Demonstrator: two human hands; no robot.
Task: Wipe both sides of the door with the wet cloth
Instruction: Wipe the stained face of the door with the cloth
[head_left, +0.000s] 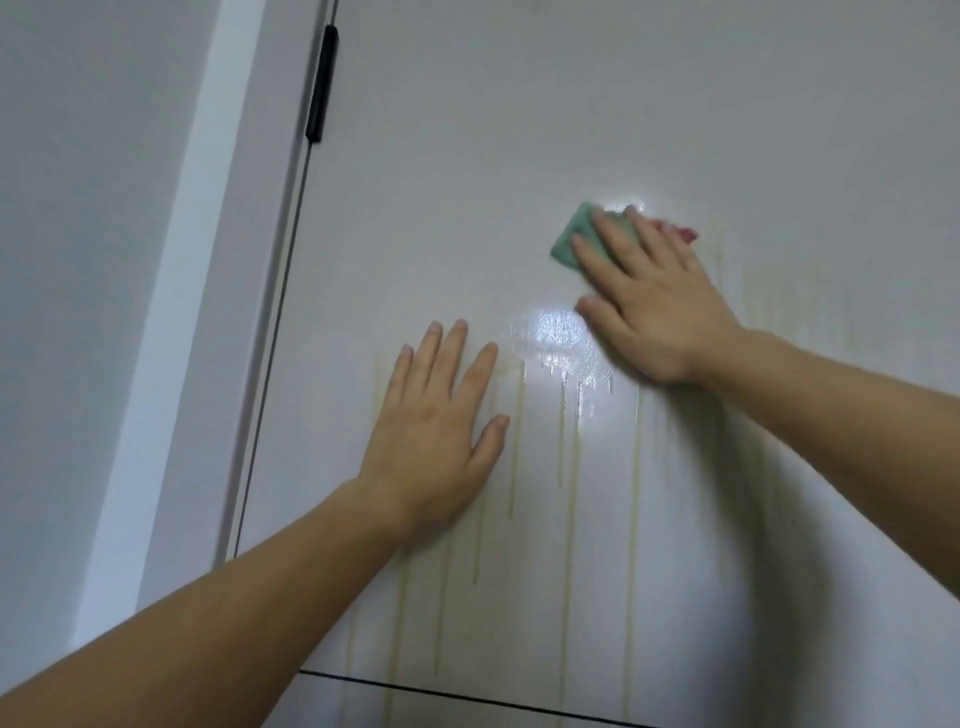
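A white door (571, 114) fills most of the view. My right hand (649, 296) presses a folded green cloth (571, 236) flat against the door with straight fingers; a bit of red shows past the fingertips at the right. My left hand (436, 431) lies flat on the door lower left, fingers straight and spread, holding nothing. A wet shiny patch (561, 338) sits between the hands. Yellowish drip streaks (519, 441) run down the door below it.
A black hinge (322, 83) sits on the door's left edge, by the white door frame (208, 312) and grey wall (78, 260). A thin dark horizontal line (467, 693) crosses the door's lower part.
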